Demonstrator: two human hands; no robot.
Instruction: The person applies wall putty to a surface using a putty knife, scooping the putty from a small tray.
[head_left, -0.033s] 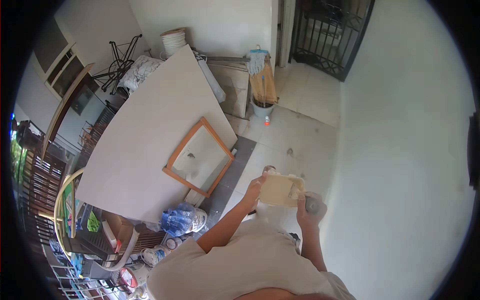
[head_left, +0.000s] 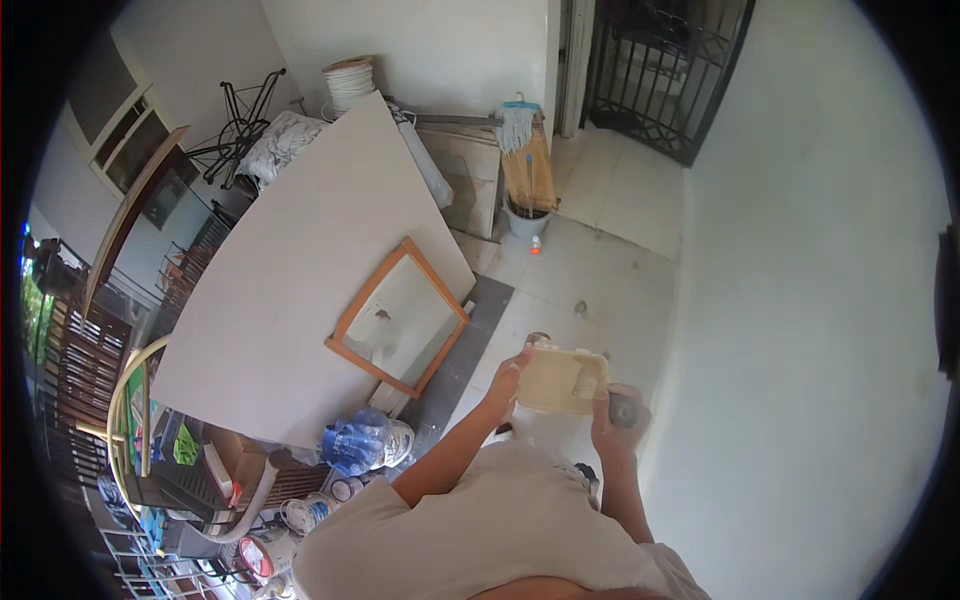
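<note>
In front of my body I hold a cream, flat, rectangular plate [head_left: 548, 382] level over the floor. My left hand [head_left: 510, 382] is closed on its left edge, near a brownish knob [head_left: 538, 339] at the far left corner. A greyish patch marks the plate's right part. My right hand [head_left: 620, 425], at the right edge, is closed around a tool with a rounded dark grey end [head_left: 627, 410]. The working end of that tool is hard to make out against the plate.
A pale wall [head_left: 800, 300] runs close along my right. To the left lie a large white board [head_left: 290, 260], a wood-framed mirror [head_left: 400, 318], a blue plastic bag [head_left: 355, 442] and several paint buckets [head_left: 262, 553]. Ahead stand a mop [head_left: 516, 130], a grey bucket [head_left: 526, 222] and a dark metal gate [head_left: 655, 90].
My right hand has shifted very slightly left along the plate's edge, and the greyish patch beside it looks different. My left hand keeps its hold.
</note>
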